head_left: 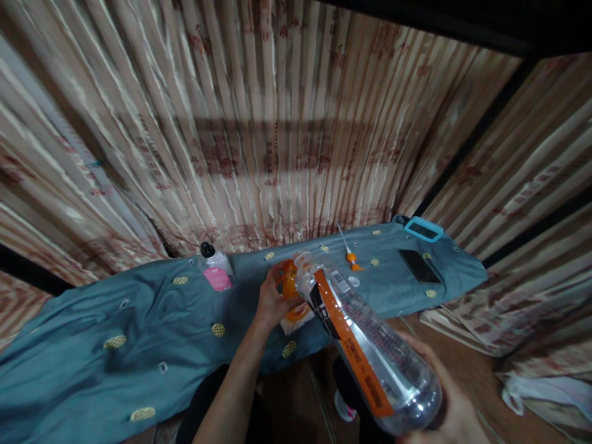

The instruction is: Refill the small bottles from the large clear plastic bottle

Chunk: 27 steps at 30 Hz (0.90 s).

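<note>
My right hand (439, 394) grips a large clear plastic bottle (370, 345) with an orange label near its base. The bottle is tilted, its neck pointing up and left. My left hand (272, 299) is closed around an orange translucent bottle (290, 280) standing on the cloth. The big bottle's mouth is at the top of the orange bottle; whether they touch, I cannot tell. Behind them lies an orange pump top (352, 260) with a white tube. Beside it is a small white round cap (353, 281).
A teal patterned cloth (250, 271) covers the long low surface. To the left stands a black-capped bottle with a pink label (216, 271). A dark phone (419, 265) and a blue-framed device (423, 229) lie at the right. Pleated curtains (277, 123) hang behind.
</note>
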Available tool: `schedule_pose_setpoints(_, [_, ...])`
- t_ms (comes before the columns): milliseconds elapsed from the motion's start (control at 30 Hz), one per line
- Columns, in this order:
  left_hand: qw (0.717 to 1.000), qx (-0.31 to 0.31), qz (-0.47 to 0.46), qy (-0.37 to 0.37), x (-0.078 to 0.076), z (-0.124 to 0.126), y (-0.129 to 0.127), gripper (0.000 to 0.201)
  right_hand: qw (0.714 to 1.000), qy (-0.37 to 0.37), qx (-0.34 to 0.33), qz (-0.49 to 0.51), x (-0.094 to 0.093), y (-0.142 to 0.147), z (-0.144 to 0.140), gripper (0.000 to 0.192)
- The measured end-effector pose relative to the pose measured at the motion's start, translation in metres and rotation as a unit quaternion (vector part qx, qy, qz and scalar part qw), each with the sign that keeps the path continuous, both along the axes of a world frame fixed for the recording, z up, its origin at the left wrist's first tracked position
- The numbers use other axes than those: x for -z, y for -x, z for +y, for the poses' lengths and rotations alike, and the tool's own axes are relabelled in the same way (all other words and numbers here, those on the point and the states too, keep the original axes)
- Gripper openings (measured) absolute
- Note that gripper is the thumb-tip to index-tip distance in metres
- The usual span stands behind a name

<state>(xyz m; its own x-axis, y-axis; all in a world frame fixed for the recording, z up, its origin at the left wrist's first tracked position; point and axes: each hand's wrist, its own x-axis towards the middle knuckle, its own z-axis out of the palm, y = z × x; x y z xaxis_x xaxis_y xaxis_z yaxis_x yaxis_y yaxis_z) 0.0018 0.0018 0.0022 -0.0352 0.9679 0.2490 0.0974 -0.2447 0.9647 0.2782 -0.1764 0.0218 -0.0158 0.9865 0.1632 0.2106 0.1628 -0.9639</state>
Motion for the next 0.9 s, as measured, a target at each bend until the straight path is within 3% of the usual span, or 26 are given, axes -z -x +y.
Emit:
schedule_pose_setpoints(300, [1.000,0.001,-0.005,0.008,-0.001,-0.001,0.001,0.084,0.997,0.011,0.000,0.073,0.011,-0.005,0.006,0.108])
schedule_pose_setpoints(433, [1.000,-0.003,0.004,0.011,-0.002,-0.001,0.001,0.083,0.993,0.043,-0.034,0.108,0.011,-0.003,0.008,0.113])
schedule_pose_setpoints(633, [1.000,-0.004,0.015,0.011,-0.005,-0.002,0.002,0.081,0.988,0.039,0.065,0.133,-0.003,0.019,0.002,0.120])
schedule_pose_setpoints(900, [1.000,-0.005,0.019,-0.003,-0.004,-0.002,0.000,0.081,0.989,0.039,0.040,0.135,-0.005,0.020,0.002,0.100])
